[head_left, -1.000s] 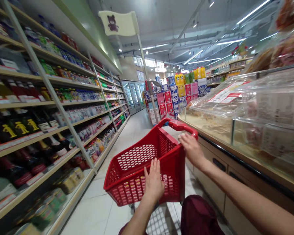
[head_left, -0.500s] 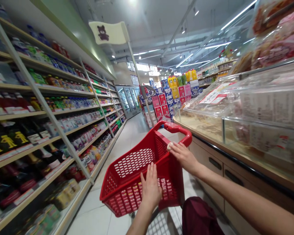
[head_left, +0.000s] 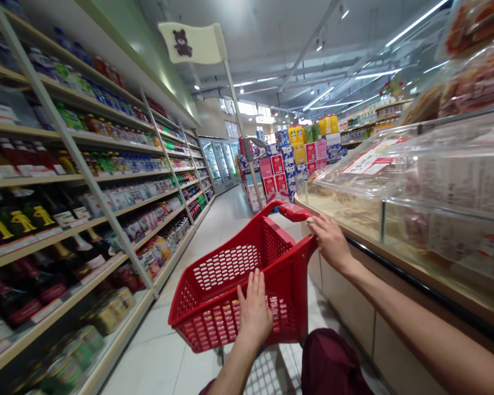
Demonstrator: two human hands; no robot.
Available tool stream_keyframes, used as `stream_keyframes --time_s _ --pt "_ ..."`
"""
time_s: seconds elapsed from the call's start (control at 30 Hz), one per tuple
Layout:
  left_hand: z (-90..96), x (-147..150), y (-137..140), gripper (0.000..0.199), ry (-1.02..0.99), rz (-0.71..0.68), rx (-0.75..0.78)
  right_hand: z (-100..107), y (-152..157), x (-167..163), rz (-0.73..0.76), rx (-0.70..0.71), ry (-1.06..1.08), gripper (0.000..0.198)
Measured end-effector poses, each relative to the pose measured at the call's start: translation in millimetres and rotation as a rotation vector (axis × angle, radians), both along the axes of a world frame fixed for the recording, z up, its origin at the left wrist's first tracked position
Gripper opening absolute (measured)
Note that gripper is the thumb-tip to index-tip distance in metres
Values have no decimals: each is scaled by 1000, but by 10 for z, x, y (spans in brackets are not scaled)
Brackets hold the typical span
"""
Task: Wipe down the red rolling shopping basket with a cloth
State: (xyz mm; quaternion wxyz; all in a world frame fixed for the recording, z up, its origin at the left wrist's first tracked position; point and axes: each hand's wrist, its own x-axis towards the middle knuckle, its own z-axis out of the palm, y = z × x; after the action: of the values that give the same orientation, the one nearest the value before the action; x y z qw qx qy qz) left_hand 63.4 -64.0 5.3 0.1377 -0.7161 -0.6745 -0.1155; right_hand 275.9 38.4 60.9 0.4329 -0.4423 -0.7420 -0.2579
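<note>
Head view: two hands, one red cart (head_left: 290, 271). Right hand (head_left: 331, 241): bent fingers pressing one white wad (head_left: 310, 220) on cart handle (head_left: 295, 212) corner. Left hand (head_left: 255, 310): fingers straight, gripping nothing, at cart's near side. Cart stands between counter (head_left: 346, 282), just right of it, and shelves (head_left: 107, 208), left; open floor (head_left: 148, 351) cart's left. Above cart: one flag (head_left: 206, 46), one bear print (head_left: 182, 43). Label (head_left: 374, 156) right of cart unreadable.
</note>
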Motion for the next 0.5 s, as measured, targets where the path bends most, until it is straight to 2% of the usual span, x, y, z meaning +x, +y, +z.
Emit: stream_keyframes --time_s 0.07,0.2,0.27,0.4,0.5 --pt "-18 3 3 80 -11 7 20 -1 -21 -61 -3 4 -6 39" --pt "-40 -31 11 79 -10 -23 24 -94 -125 -271 156 12 -180 40" --pt "-45 -44 7 79 -10 -38 24 -65 -93 -216 139 2 -174 39" --pt "-52 -24 -1 80 -26 -16 63 5 -7 -48 -5 -27 -27 39" --pt "-53 -18 3 78 -46 -22 69 -60 -77 -157 80 -26 -100 41"
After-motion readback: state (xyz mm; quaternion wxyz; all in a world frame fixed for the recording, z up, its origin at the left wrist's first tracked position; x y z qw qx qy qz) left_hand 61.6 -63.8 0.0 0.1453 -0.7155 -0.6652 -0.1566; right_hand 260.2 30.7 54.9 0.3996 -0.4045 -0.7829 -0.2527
